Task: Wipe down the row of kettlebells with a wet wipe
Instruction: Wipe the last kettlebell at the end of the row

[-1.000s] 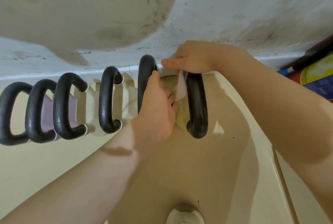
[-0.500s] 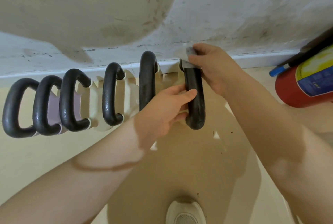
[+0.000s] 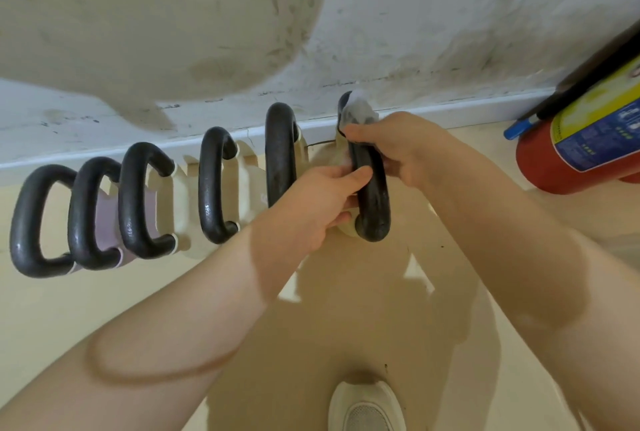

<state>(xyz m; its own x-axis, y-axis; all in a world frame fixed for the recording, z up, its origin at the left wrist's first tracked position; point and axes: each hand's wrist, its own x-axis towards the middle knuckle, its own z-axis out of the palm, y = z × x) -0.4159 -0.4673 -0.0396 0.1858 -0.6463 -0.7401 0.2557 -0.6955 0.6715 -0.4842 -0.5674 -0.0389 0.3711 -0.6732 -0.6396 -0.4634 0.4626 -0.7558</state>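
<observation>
Several kettlebells with black handles stand in a row on the floor along the wall. The rightmost kettlebell [image 3: 374, 209] has a cream body, mostly hidden. My right hand [image 3: 398, 146] wraps a white wet wipe [image 3: 358, 112] around the far end of its handle. My left hand [image 3: 322, 202] grips the middle of the same handle, thumb on top. The neighbouring kettlebell's handle [image 3: 280, 153] stands just left of my left hand. Further left, other handles [image 3: 214, 188] line up over cream and mauve bodies.
A red fire extinguisher [image 3: 585, 139] with a yellow and blue label lies on the floor at the right by the wall. A stained white wall with a baseboard [image 3: 467, 112] runs behind the row. My white shoe [image 3: 367, 410] shows at the bottom.
My right hand slid the wipe from the handle's middle to its far end and now clasps it there. My left hand shifted from the neighbouring handle onto the rightmost handle.
</observation>
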